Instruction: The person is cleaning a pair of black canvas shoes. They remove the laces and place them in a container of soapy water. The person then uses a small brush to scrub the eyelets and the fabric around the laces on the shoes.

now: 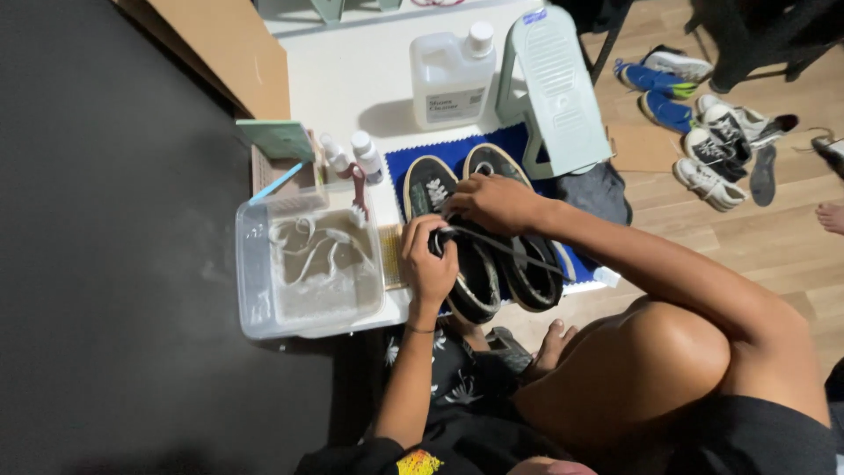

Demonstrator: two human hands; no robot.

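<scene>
Two dark sneakers with pale soles lie side by side on a blue cloth (400, 163) on a small white table (352, 79). My left hand (428, 264) is closed around a bundle of black shoelace (505, 251) over the left sneaker (457, 264). A strand of the lace runs from it to the right across the right sneaker (527, 273). Above, my right hand (492, 202) rests fingers-down on the tops of both shoes, near the lace end.
A clear plastic tub (308, 268) of cloudy water with white laces stands left of the shoes. Behind are small bottles (367, 157), a large cleaner jug (450, 75) and a pale green stand (556, 88). Several other shoes (703, 123) lie on the wooden floor at right.
</scene>
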